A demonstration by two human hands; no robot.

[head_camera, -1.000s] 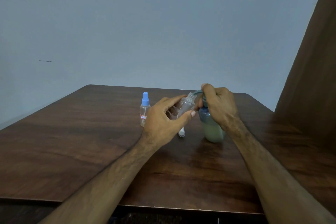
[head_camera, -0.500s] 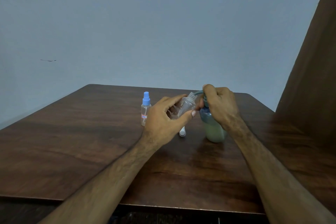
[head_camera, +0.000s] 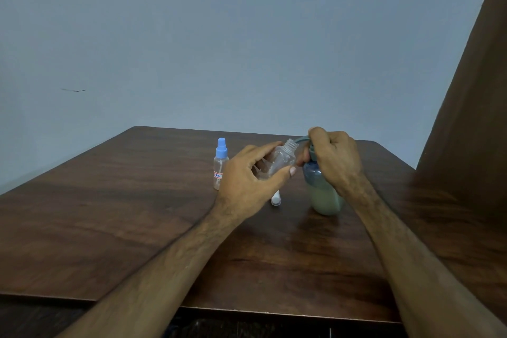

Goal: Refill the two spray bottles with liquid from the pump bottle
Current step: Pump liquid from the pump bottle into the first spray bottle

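Over the wooden desk (head_camera: 109,228), the left hand (head_camera: 252,175) grips an uncapped clear spray bottle (head_camera: 279,160), tilted with its mouth at the pump bottle's (head_camera: 323,195) spout. The right hand (head_camera: 334,159) curls over the pump head. A second, blue-capped spray bottle (head_camera: 220,164) stands nearby.

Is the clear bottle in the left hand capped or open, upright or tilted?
Open and tilted: the clear bottle shows a bare threaded neck leaning toward the pump bottle spout. The left hand holds it.

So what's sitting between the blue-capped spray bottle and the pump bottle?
In the head view, the left hand holding the uncapped spray bottle, with a white cap on the table below.
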